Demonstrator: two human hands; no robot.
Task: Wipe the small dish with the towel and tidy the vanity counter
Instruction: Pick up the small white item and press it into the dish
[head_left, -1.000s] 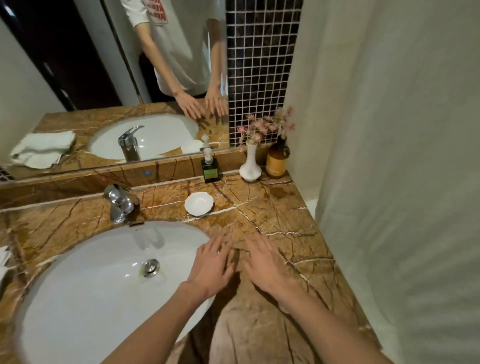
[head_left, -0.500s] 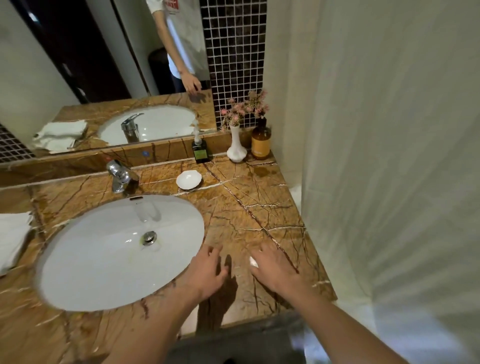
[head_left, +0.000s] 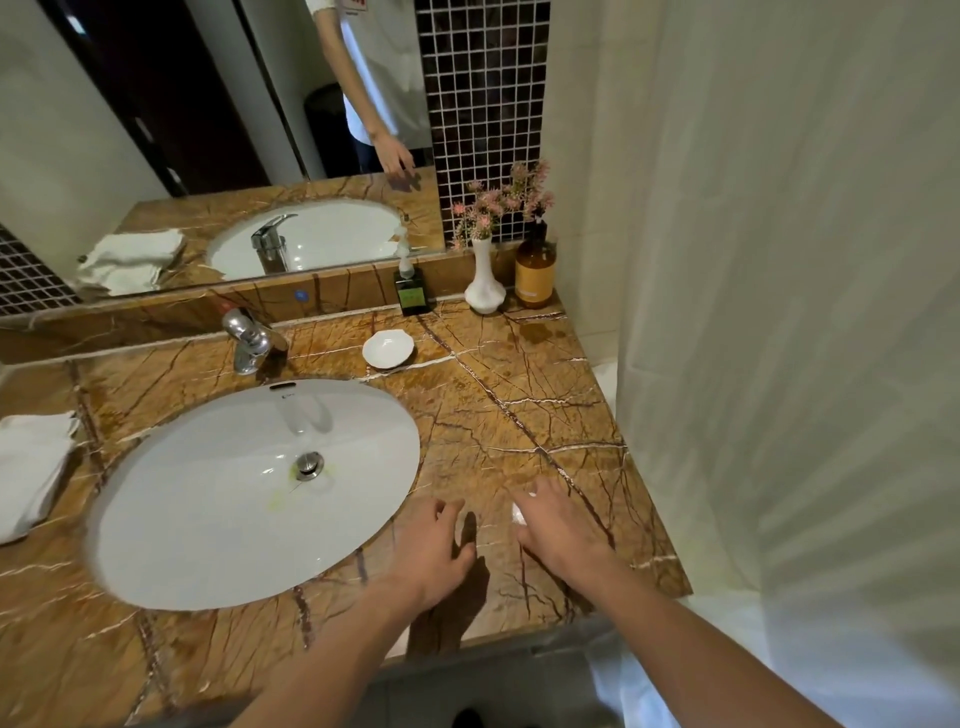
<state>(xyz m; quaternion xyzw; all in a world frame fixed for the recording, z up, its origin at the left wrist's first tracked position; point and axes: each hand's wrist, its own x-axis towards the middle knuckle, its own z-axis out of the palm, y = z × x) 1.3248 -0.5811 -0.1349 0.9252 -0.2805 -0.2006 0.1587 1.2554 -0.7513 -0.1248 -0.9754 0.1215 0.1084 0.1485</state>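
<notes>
The small white scalloped ceramic dish (head_left: 388, 349) is sitting upright and bare on the brown veined marble vanity counter (head_left: 524, 415), just right of the chrome faucet (head_left: 250, 338) and well beyond both hands. The folded white towel (head_left: 28, 467) is lying at the counter's left edge, far left of the faucet. The left hand (head_left: 436, 551) is hovering palm down with fingers loosely spread, holding nothing. The right hand (head_left: 558, 525) is reaching forward, fingers extended; something small and white is showing by its fingertips, too blurred to identify. Compared with half a second ago, both hands are sitting much the same near the front edge.
</notes>
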